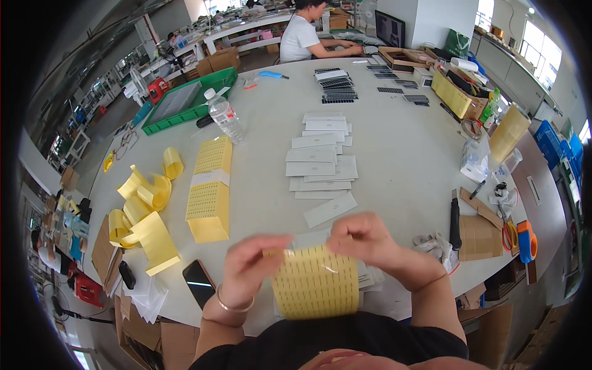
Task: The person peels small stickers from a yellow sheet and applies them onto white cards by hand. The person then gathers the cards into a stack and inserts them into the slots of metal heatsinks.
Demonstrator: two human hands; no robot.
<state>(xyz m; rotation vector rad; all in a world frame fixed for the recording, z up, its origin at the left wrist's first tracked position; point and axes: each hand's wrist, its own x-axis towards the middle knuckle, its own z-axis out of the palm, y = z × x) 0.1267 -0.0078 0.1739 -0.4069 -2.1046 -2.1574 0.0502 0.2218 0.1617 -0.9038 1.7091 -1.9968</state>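
A yellow sheet of small printed labels point(316, 285) hangs curved between my hands, close to my body. My left hand point(251, 264) holds its upper left corner, thumb and fingers closed on the edge. At the upper right corner my right hand point(364, 239) pinches the sheet, fingers curled. White cards point(370, 277) lie partly hidden beneath and behind the sheet. Beyond my hands, overlapping white cards point(311, 155) run up the table in a loose column, with a single tilted card point(330, 209) nearest.
To the left lie a banded stack of yellow label sheets point(208, 200), curled yellow sheets point(148, 194) and a phone point(199, 282). A water bottle point(226, 117) stands by a green tray point(185, 98). At right are scissors point(509, 234) and a tape roll point(509, 131). Another person point(302, 37) sits opposite.
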